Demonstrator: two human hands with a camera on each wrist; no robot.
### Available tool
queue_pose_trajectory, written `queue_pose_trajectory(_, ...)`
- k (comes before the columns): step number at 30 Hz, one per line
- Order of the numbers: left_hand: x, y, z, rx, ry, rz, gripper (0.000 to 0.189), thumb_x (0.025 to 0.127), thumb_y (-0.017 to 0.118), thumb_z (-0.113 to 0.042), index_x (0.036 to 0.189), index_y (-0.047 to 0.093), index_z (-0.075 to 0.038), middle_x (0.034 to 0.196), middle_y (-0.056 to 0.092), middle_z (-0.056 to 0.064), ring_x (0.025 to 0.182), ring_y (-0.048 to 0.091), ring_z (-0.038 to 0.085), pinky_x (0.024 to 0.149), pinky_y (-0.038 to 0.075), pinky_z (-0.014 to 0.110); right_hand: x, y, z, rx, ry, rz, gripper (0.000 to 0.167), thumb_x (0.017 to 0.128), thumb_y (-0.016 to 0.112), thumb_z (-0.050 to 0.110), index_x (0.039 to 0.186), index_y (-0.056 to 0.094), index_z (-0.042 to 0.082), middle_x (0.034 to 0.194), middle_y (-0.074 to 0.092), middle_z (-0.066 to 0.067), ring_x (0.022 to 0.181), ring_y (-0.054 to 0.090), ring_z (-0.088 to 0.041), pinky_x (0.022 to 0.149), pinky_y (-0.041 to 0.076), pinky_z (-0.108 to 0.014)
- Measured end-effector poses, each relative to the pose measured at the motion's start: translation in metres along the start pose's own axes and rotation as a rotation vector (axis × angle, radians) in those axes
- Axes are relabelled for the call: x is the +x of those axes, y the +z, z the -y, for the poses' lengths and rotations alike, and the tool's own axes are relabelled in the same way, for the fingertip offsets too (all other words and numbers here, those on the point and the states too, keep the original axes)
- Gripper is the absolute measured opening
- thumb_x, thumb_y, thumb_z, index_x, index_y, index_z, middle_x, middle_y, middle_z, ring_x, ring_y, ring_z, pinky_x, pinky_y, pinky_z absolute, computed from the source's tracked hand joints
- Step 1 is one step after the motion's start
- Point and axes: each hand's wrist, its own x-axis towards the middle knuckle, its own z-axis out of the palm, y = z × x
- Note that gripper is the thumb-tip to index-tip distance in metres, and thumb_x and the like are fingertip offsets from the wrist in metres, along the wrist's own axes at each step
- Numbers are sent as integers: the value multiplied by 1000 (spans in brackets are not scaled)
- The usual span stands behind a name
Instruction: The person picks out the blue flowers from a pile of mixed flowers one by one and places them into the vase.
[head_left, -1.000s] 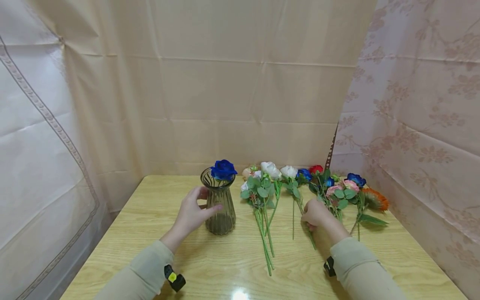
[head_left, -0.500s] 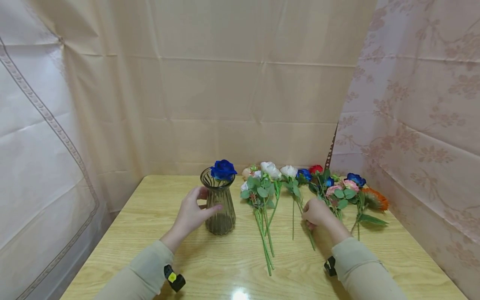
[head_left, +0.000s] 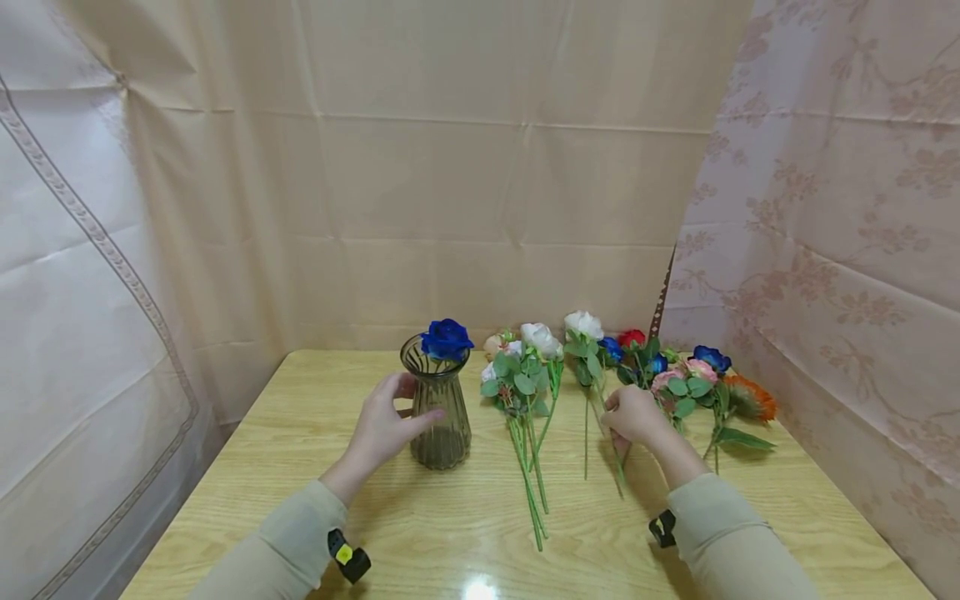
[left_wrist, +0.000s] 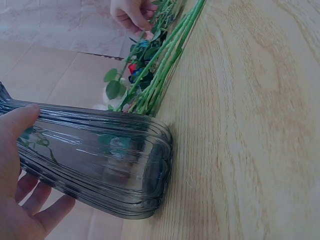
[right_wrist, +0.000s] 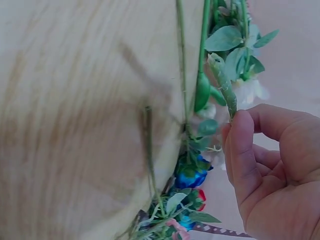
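Note:
A ribbed smoky glass vase (head_left: 452, 398) stands upright on the table, with a blue rose (head_left: 447, 340) in its mouth. My left hand (head_left: 381, 423) holds the vase from the left; in the left wrist view, the thumb lies on one side of the glass (left_wrist: 90, 150) and the fingers on the other. Right of centre, my right hand (head_left: 637, 417) pinches the green stem of a white flower (head_left: 583, 326), its head raised a little at the table's back. The stem's cut end (right_wrist: 225, 87) pokes out past the thumb and fingertips in the right wrist view.
A bunch of white and pale flowers (head_left: 542, 342) lies between the vase and my right hand. Farther right lie a red flower (head_left: 632, 338), blue roses (head_left: 711, 359), pink flowers (head_left: 702, 372) and an orange flower (head_left: 752, 398). Fabric hangs behind the wooden table (head_left: 300, 500).
My right hand has risen slightly, lifting the white flower; its head has moved up and away from the table. My left hand and the vase stay where they were.

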Motion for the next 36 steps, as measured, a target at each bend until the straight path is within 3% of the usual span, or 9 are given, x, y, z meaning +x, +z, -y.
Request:
queue_pose_trajectory(4,1,0,1,3,-2,-2,62,78,91,-37,127,60,-14,117,62,4,109,60,24,84,60,38,0,-3,5,33,-4,-9,32,91,62,4,116,61,-16,66,66,-7,56,70,-25,59,62,-40)
queue_pose_trajectory(13,1,0,1,4,-4,5,63,79,91,-36,128,59,-12,117,61,6,109,60,25,86,60,40,1,-12,17,72,-24,-31,38,93,61,5,125,59,-15,90,72,-19,58,69,-19,60,62,-39)
queue_pose_trajectory(17,1,0,0,6,-7,8,63,79,91,-35,128,59,-11,118,61,7,109,60,26,86,60,41,0,-13,24,70,-26,-41,38,94,62,7,126,60,-12,94,72,-16,59,69,-18,61,62,-37)
queue_pose_trajectory(23,0,-1,-1,7,-17,13,65,79,91,-37,129,58,-12,118,61,7,110,59,26,87,60,41,-2,-12,37,69,-52,-63,37,92,61,6,125,62,-10,86,72,-8,57,69,-18,61,62,-37)
queue_pose_trajectory(36,0,-1,-2,9,-9,11,64,79,91,-36,129,58,-12,117,61,7,108,59,25,86,60,41,-5,0,60,147,-90,-15,38,93,60,4,129,59,-10,78,68,-8,56,67,-21,58,62,-37)
